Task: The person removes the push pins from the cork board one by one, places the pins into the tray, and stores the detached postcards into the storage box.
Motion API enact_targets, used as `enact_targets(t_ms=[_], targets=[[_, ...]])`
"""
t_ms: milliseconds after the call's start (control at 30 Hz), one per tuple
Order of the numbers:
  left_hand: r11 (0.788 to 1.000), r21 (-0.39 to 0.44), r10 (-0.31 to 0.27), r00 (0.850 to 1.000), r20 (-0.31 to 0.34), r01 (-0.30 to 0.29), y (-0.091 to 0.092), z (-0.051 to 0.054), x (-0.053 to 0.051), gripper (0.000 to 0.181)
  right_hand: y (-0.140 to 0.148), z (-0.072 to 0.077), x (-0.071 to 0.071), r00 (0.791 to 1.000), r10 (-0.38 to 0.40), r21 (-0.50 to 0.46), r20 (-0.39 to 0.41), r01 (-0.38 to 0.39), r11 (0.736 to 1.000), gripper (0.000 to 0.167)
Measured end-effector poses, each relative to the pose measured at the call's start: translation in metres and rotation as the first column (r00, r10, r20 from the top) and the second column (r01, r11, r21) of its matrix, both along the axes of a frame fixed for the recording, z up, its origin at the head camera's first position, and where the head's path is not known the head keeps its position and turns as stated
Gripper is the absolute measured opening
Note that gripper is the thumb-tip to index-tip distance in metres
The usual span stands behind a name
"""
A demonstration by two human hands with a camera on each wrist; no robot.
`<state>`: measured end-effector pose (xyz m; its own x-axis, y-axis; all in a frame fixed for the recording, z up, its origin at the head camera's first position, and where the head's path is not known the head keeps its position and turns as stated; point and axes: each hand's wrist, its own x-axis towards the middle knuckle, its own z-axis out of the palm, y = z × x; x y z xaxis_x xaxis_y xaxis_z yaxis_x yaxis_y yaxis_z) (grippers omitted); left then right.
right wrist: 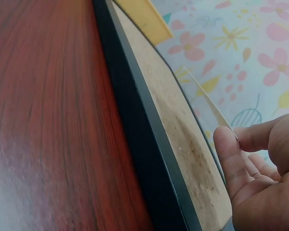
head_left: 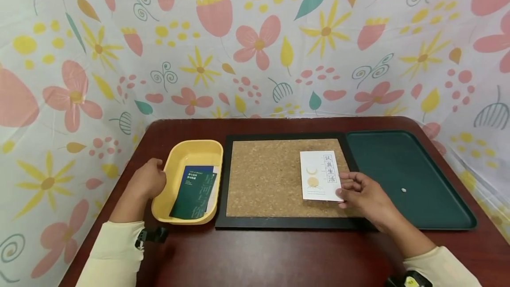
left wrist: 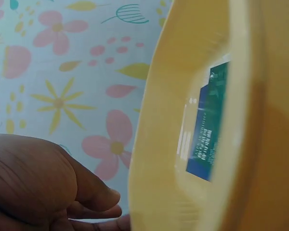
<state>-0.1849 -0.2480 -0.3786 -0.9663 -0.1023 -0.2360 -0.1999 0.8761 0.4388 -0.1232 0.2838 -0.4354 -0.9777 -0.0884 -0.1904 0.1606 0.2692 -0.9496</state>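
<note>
My right hand point(head_left: 364, 196) pinches the right edge of a white card point(head_left: 314, 172) above the cork board point(head_left: 263, 180). The card carries boxed characters and a yellow moon drawing. Seen edge-on in the right wrist view, the same card point(right wrist: 212, 103) sits between thumb and fingers, off the cork. At the left, my left hand point(head_left: 149, 178) is beside the outer left wall of a yellow basin point(head_left: 161, 209). Its fingers look relaxed around no object; whether they touch the basin I cannot tell. Green and blue cards, the green one point(head_left: 191, 196) on top, lie inside the basin.
A dark green tray point(head_left: 398, 158) stands right of the black-framed board, with a small white pebble-like piece point(head_left: 403, 190) on it. All rest on a reddish-brown table point(head_left: 271, 256). A flower-patterned cloth point(head_left: 255, 70) hangs behind and at the sides.
</note>
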Motion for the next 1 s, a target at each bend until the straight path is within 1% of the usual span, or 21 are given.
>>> enact_targets(t_ms=[67, 200, 400, 500, 600, 767, 900, 1000], targets=[[1.0, 0.014, -0.002, 1.0, 0.018, 0.001, -0.002, -0.003, -0.001, 0.051, -0.003, 0.0, 0.0, 1.0, -0.005, -0.016, -0.002, 0.005, 1.0, 0.062], [1.0, 0.019, 0.005, 1.0, 0.01, -0.005, -0.005, -0.008, -0.002, 0.047, -0.008, -0.001, 0.0, 1.0, -0.002, -0.036, -0.008, 0.002, 0.999, 0.062], [1.0, 0.025, 0.018, 1.0, 0.007, -0.018, -0.007, -0.01, -0.003, 0.045, -0.017, -0.002, 0.001, 1.0, -0.007, -0.046, -0.007, 0.007, 0.999, 0.06], [0.999, 0.042, 0.02, 1.0, 0.007, -0.021, -0.007, -0.011, -0.004, 0.044, -0.021, -0.003, 0.001, 1.0, -0.017, -0.066, -0.001, 0.017, 0.998, 0.059], [0.996, 0.09, 0.025, 1.0, 0.015, -0.027, -0.01, -0.012, -0.005, 0.044, -0.025, -0.004, 0.0, 1.0, -0.012, -0.093, 0.003, 0.012, 0.996, 0.058], [0.983, 0.18, 0.033, 0.998, 0.053, -0.042, -0.019, -0.015, -0.009, 0.046, -0.033, -0.007, -0.001, 1.0, -0.014, -0.12, 0.005, 0.014, 0.993, 0.058], [0.974, 0.221, 0.031, 0.997, 0.063, -0.045, -0.025, -0.019, -0.011, 0.043, -0.04, -0.007, -0.002, 1.0, -0.018, -0.142, 0.007, 0.019, 0.99, 0.059], [0.969, 0.242, 0.034, 0.997, 0.068, -0.05, -0.025, -0.02, -0.011, 0.041, -0.047, -0.008, -0.002, 1.0, -0.02, -0.145, 0.013, 0.022, 0.989, 0.057]])
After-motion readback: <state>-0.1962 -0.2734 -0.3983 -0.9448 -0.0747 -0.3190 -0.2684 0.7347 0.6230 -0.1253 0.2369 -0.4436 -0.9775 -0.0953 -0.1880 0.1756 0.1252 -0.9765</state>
